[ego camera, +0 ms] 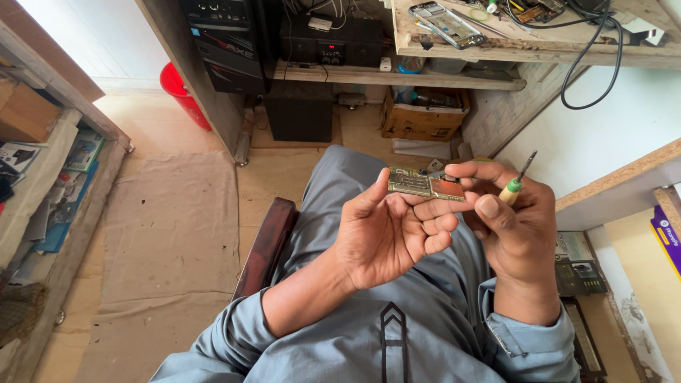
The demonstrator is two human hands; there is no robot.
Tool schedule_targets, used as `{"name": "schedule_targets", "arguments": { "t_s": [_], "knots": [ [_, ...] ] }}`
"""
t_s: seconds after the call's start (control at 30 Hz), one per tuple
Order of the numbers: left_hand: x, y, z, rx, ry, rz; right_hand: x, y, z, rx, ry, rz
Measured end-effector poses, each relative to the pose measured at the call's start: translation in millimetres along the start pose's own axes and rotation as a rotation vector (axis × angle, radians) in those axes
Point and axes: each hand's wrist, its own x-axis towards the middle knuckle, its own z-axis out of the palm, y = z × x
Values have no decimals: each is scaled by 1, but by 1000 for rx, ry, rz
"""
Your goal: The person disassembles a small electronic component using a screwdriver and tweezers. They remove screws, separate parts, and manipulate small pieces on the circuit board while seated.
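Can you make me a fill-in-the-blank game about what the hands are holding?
1. The left hand and the right hand hold up a small flat ____ circuit board together.
2. The small screwdriver with the pale handle and green band is in the ____ hand.
3. The red plastic bucket stands on the ____.
4. The brown cardboard box sits ____ the wooden shelf.

Missing words: green; right; floor; under

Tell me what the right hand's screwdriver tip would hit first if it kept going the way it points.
Nothing close, seemingly: the screwdriver in the right hand points up and slightly right, away from the circuit board. Beyond lies the pale wall, though depth is unclear.
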Motion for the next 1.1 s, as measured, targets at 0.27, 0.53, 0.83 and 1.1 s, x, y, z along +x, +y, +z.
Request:
{"name": "schedule_targets", "arguments": {
  "t_s": [0.27,0.53,0.83,1.1],
  "knots": [
    [3,-1,-7,-15,-28,2,0,1,-2,3,-6,9],
    [0,-3,-7,16,-38,11,-1,1,-1,49,-46,8],
    [-1,-4,-8,119,-64,62,-4,-1,2,28,-41,14],
    [0,-3,-6,214,-74,120,0,-5,6,18,-32,36]
  ]
}}
